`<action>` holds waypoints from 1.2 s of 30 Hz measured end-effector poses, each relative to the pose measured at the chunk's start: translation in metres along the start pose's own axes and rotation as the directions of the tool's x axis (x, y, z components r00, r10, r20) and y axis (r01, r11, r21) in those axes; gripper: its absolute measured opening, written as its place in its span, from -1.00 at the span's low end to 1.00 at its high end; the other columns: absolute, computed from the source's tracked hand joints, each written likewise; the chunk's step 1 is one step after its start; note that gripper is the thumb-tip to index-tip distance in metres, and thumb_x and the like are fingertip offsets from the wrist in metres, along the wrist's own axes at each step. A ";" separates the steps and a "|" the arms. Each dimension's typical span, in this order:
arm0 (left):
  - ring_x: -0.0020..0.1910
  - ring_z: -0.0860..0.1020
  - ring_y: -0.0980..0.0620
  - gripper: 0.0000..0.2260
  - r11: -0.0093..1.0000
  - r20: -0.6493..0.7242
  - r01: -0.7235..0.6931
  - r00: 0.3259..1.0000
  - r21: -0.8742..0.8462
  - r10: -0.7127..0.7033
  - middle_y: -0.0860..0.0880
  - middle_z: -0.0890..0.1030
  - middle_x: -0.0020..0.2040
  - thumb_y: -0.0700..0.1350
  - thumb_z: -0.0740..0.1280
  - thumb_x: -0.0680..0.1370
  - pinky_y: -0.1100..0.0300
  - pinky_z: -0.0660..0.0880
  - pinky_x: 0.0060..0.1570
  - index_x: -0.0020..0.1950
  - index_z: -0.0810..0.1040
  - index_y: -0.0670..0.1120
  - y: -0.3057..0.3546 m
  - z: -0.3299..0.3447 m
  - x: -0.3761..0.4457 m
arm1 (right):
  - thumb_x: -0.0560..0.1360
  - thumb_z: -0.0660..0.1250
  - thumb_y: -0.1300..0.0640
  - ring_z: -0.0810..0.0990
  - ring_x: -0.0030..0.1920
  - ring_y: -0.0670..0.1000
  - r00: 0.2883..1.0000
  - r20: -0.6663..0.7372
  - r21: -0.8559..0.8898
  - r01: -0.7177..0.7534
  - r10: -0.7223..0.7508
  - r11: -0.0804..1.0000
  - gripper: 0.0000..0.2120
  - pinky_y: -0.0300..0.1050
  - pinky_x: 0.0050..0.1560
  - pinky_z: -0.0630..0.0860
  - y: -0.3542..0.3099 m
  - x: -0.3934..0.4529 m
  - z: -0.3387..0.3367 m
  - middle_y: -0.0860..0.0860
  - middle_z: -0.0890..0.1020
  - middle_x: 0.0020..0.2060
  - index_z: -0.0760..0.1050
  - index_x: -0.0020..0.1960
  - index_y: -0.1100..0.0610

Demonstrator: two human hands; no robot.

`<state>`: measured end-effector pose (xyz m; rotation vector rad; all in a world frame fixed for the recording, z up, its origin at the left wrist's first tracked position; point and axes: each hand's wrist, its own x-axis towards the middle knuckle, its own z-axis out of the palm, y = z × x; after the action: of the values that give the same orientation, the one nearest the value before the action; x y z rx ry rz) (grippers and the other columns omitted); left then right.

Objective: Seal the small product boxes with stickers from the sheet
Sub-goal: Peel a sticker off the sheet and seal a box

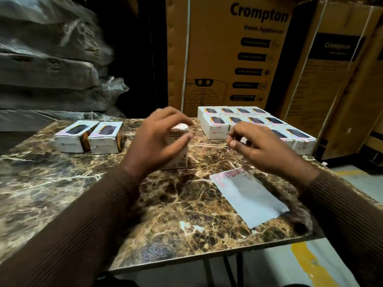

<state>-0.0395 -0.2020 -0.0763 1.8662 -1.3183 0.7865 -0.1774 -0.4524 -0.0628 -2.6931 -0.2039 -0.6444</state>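
The sticker sheet (249, 196) is lying nearest on the marble table (62, 183). Beyond it, the right hand (263, 148) is pinching a small sticker (229, 144), while the left hand (157, 141) is hovering with fingers loosely spread over an upright product box (178, 158). Farther back, grouped boxes (248, 121) are sitting right, two boxes (89, 136) left.

Two arms in view, both in long dark brown sleeves of fine-ribbed knit. Left sleeve (68, 220) and right sleeve (350, 212) end snug at the wrists. Left hand (157, 141) and right hand (261, 148) bare: no gloves, rings or watch showing.
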 end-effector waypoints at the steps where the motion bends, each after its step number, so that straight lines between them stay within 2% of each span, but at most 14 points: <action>1: 0.17 0.57 -0.01 -0.76 1.000 0.000 0.026 1.000 0.011 -0.026 0.02 0.62 0.15 0.00 0.47 0.60 -0.09 0.54 0.14 0.21 0.67 -0.07 -0.012 -0.010 0.001 | 0.68 0.30 0.11 0.52 -0.05 -0.13 1.000 -0.020 0.019 0.017 -0.017 1.000 -0.92 -0.17 -0.16 0.34 -0.010 0.008 0.002 -0.12 0.59 -0.07 0.54 0.01 0.03; 3: 0.23 0.55 0.01 -0.68 0.996 0.040 0.084 0.996 -0.001 -0.084 0.05 0.62 0.20 0.10 0.46 0.58 -0.11 0.53 0.20 0.26 0.66 -0.03 -0.034 -0.022 -0.001 | 0.68 0.30 0.14 0.54 -0.04 -0.09 0.997 -0.058 0.050 0.058 -0.055 0.997 -0.92 -0.15 -0.14 0.38 -0.029 0.024 0.008 -0.09 0.61 -0.07 0.55 0.02 0.05; 6: 0.26 0.55 0.05 -0.68 0.989 0.079 0.141 0.987 -0.052 -0.137 0.12 0.62 0.22 0.13 0.49 0.56 -0.09 0.53 0.21 0.26 0.67 0.04 -0.058 -0.026 -0.011 | 0.67 0.29 0.14 0.53 -0.04 -0.04 0.989 -0.093 0.034 0.117 -0.113 0.993 -0.92 -0.06 -0.08 0.46 -0.051 0.048 0.023 -0.09 0.60 -0.07 0.52 0.01 0.04; 11: 0.21 0.58 0.06 -0.79 0.986 0.023 0.148 0.989 -0.073 -0.147 0.12 0.65 0.17 0.06 0.47 0.60 -0.05 0.55 0.14 0.20 0.69 0.04 -0.064 -0.017 -0.019 | 0.66 0.24 0.09 0.51 -0.03 -0.04 0.986 -0.091 -0.069 0.136 -0.142 0.988 -0.92 0.09 -0.04 0.51 -0.070 0.077 0.046 -0.12 0.58 -0.08 0.48 0.00 -0.01; 17: 0.14 0.57 0.03 -0.79 0.983 -0.012 0.177 0.984 -0.038 -0.177 0.11 0.63 0.10 0.09 0.43 0.60 -0.13 0.54 0.12 0.16 0.68 0.02 -0.058 -0.013 -0.019 | 0.63 0.21 0.07 0.48 -0.04 -0.02 0.983 -0.133 -0.181 0.099 -0.124 0.978 -0.94 0.10 -0.05 0.51 -0.072 0.088 0.060 -0.12 0.55 -0.10 0.44 -0.01 -0.03; 21: 0.13 0.55 0.03 -0.76 0.979 -0.017 0.201 0.979 -0.035 -0.202 0.11 0.62 0.07 0.11 0.41 0.60 -0.11 0.54 0.11 0.16 0.68 0.02 -0.057 -0.011 -0.018 | 0.63 0.23 0.07 0.45 -0.01 -0.01 0.982 -0.133 -0.263 0.092 -0.131 0.960 -0.97 0.02 -0.05 0.46 -0.078 0.090 0.065 -0.08 0.54 -0.04 0.43 0.03 -0.01; 27: 0.12 0.56 0.03 -0.75 0.978 -0.008 0.202 0.979 -0.045 -0.202 0.12 0.62 0.06 0.13 0.40 0.60 -0.10 0.54 0.11 0.16 0.68 0.02 -0.056 -0.012 -0.018 | 0.66 0.18 0.00 0.47 0.03 0.00 0.983 -0.126 -0.416 0.071 -0.135 0.906 -0.86 -0.06 -0.11 0.33 -0.088 0.090 0.062 -0.06 0.54 0.02 0.46 0.12 0.01; 36: 0.10 0.56 0.03 -0.74 0.977 -0.009 0.212 0.977 -0.040 -0.212 0.12 0.62 0.07 0.12 0.38 0.59 -0.09 0.56 0.08 0.16 0.68 0.01 -0.054 -0.012 -0.018 | 0.66 0.23 -0.02 0.42 -0.01 -0.05 0.970 -0.195 -0.407 0.055 -0.146 0.912 -0.85 -0.13 -0.11 0.29 -0.085 0.085 0.070 -0.08 0.53 0.00 0.50 0.14 0.01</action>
<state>0.0055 -0.1707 -0.0945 1.9283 -1.0956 0.6560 -0.0926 -0.3424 -0.0550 -2.9768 -0.1688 -1.1211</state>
